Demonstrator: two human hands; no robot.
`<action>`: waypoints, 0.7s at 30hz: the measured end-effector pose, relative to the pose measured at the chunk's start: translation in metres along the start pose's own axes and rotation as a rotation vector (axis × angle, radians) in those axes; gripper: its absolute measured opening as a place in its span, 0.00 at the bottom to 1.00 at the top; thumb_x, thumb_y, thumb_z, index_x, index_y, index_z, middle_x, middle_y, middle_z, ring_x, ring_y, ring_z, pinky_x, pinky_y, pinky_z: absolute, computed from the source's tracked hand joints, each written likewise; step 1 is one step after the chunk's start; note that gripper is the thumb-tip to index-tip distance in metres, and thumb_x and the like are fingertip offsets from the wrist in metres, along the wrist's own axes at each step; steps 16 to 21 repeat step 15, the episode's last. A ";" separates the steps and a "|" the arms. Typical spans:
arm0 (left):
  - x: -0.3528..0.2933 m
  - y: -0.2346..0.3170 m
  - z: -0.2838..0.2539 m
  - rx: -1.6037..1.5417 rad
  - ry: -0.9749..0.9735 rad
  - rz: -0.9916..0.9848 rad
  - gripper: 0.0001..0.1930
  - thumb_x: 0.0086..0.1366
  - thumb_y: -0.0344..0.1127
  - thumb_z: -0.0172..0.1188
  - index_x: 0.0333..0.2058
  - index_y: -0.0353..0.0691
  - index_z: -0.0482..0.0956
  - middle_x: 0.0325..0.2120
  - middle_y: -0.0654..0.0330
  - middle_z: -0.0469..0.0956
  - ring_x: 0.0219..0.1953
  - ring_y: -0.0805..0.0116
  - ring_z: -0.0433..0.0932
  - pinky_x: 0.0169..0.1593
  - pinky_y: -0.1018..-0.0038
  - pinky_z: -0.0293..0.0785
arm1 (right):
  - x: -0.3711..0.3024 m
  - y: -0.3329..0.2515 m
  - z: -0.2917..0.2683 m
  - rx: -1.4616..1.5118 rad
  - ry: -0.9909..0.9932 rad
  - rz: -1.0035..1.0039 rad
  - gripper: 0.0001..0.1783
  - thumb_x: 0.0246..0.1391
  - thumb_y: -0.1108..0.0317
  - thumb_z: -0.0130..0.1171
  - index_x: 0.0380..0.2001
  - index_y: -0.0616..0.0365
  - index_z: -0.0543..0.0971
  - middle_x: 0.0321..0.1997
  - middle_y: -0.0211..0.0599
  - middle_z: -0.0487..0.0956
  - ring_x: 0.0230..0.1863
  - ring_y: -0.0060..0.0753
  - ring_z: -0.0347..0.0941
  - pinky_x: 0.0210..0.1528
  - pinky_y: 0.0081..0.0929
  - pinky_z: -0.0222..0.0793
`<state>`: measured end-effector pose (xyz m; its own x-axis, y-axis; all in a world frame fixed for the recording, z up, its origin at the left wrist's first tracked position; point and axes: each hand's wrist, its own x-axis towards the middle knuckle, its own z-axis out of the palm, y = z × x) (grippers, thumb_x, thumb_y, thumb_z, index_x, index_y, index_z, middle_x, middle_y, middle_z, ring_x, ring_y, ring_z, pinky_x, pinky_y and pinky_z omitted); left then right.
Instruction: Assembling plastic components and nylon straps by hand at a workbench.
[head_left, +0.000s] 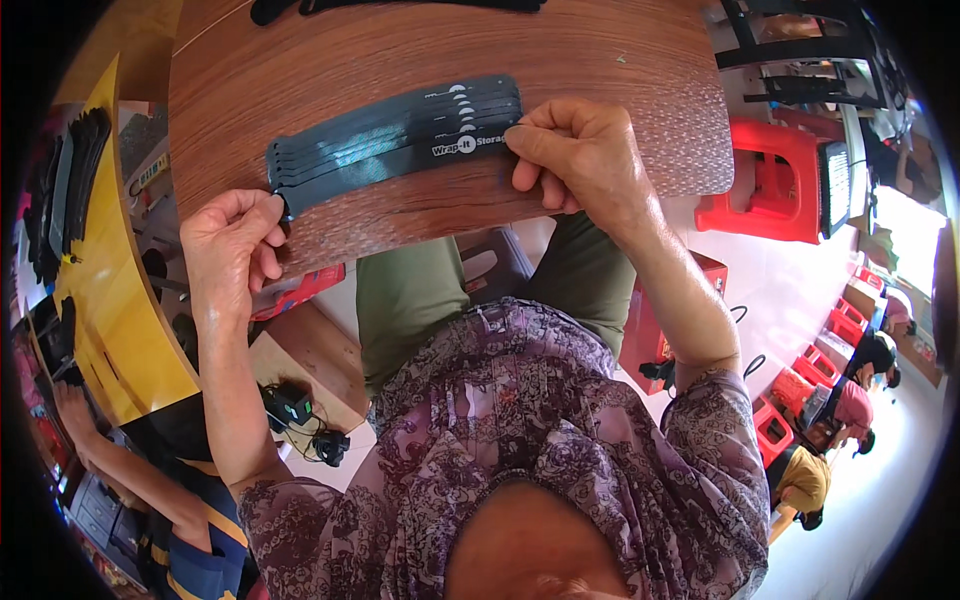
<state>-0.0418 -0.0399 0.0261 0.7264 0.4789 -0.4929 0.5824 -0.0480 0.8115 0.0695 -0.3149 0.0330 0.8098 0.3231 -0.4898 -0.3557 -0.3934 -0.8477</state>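
Observation:
Several flat black straps with white printing lie overlapped like a fan on the brown wooden table, their edges stepped one behind another. At the lower left corner of the straps, my left hand is closed, thumb against finger, pinching the end of the nearest strap. My right hand pinches the other end between thumb and forefinger, with its remaining fingers curled over the table's near edge. The pinched tips themselves are mostly covered by my fingers.
More black straps lie at the table's far edge. On the left stands a yellow table bearing dark straps, with another person's arm beside it. A red stool is at the right; farther off, several people sit by red stools.

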 end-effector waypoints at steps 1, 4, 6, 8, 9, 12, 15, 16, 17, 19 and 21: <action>-0.001 0.000 -0.001 0.008 0.008 0.007 0.06 0.57 0.31 0.62 0.28 0.34 0.78 0.15 0.64 0.74 0.08 0.81 0.66 0.09 0.86 0.52 | 0.000 0.000 0.001 -0.011 -0.005 -0.009 0.09 0.51 0.68 0.59 0.27 0.66 0.78 0.17 0.34 0.78 0.12 0.16 0.67 0.13 0.15 0.62; -0.003 0.000 -0.004 0.021 0.021 -0.015 0.06 0.57 0.31 0.62 0.28 0.33 0.79 0.15 0.63 0.74 0.09 0.81 0.66 0.09 0.85 0.53 | 0.003 -0.001 0.006 0.011 -0.002 0.022 0.09 0.50 0.68 0.59 0.27 0.66 0.78 0.18 0.34 0.78 0.12 0.15 0.66 0.12 0.15 0.60; -0.001 0.001 -0.003 0.017 0.010 -0.020 0.06 0.57 0.31 0.62 0.27 0.33 0.79 0.15 0.63 0.74 0.09 0.80 0.66 0.10 0.85 0.53 | 0.002 -0.003 0.005 0.003 -0.004 0.027 0.09 0.50 0.68 0.59 0.27 0.65 0.78 0.18 0.34 0.78 0.11 0.15 0.66 0.12 0.15 0.59; 0.000 0.001 -0.003 -0.010 -0.042 -0.017 0.06 0.56 0.31 0.61 0.27 0.33 0.79 0.15 0.63 0.74 0.09 0.80 0.67 0.10 0.85 0.53 | 0.002 0.000 0.003 0.005 0.024 0.038 0.09 0.50 0.67 0.59 0.27 0.64 0.78 0.17 0.33 0.77 0.10 0.14 0.64 0.10 0.14 0.57; 0.000 0.001 -0.001 -0.006 -0.018 -0.022 0.06 0.56 0.31 0.61 0.27 0.33 0.79 0.15 0.63 0.74 0.09 0.80 0.67 0.10 0.85 0.53 | 0.003 0.001 0.003 0.010 0.001 0.032 0.09 0.50 0.67 0.59 0.27 0.64 0.78 0.17 0.33 0.77 0.10 0.14 0.64 0.10 0.14 0.57; 0.001 0.000 -0.002 -0.039 -0.048 -0.019 0.06 0.55 0.30 0.61 0.27 0.33 0.79 0.15 0.62 0.75 0.09 0.80 0.68 0.10 0.85 0.54 | 0.003 0.001 0.004 -0.009 0.036 0.027 0.09 0.52 0.67 0.59 0.29 0.63 0.77 0.16 0.32 0.76 0.08 0.13 0.62 0.08 0.10 0.52; 0.000 0.000 -0.004 -0.030 -0.035 -0.031 0.07 0.56 0.32 0.63 0.28 0.34 0.78 0.15 0.63 0.74 0.08 0.79 0.67 0.09 0.86 0.54 | 0.003 -0.002 0.007 -0.047 0.035 0.026 0.08 0.53 0.68 0.58 0.29 0.63 0.77 0.16 0.32 0.76 0.08 0.13 0.62 0.07 0.10 0.51; 0.000 0.000 -0.004 -0.030 -0.035 -0.031 0.07 0.56 0.32 0.63 0.28 0.34 0.78 0.15 0.63 0.74 0.08 0.79 0.67 0.09 0.86 0.54 | 0.003 -0.002 0.007 -0.047 0.035 0.026 0.08 0.53 0.68 0.58 0.29 0.63 0.77 0.16 0.32 0.76 0.08 0.13 0.62 0.07 0.10 0.51; 0.000 0.000 -0.004 -0.030 -0.035 -0.031 0.07 0.56 0.32 0.63 0.28 0.34 0.78 0.15 0.63 0.74 0.08 0.79 0.67 0.09 0.86 0.54 | 0.003 -0.002 0.007 -0.047 0.035 0.026 0.08 0.53 0.68 0.58 0.29 0.63 0.77 0.16 0.32 0.76 0.08 0.13 0.62 0.07 0.10 0.51; 0.000 0.000 -0.004 -0.030 -0.035 -0.031 0.07 0.56 0.32 0.63 0.28 0.34 0.78 0.15 0.63 0.74 0.08 0.79 0.67 0.09 0.86 0.54 | 0.003 -0.002 0.007 -0.047 0.035 0.026 0.08 0.53 0.68 0.58 0.29 0.63 0.77 0.16 0.32 0.76 0.08 0.13 0.62 0.07 0.10 0.51; 0.000 0.000 -0.004 -0.030 -0.035 -0.031 0.07 0.56 0.32 0.63 0.28 0.34 0.78 0.15 0.63 0.74 0.08 0.79 0.67 0.09 0.86 0.54 | 0.003 -0.002 0.007 -0.047 0.035 0.026 0.08 0.53 0.68 0.58 0.29 0.63 0.77 0.16 0.32 0.76 0.08 0.13 0.62 0.07 0.10 0.51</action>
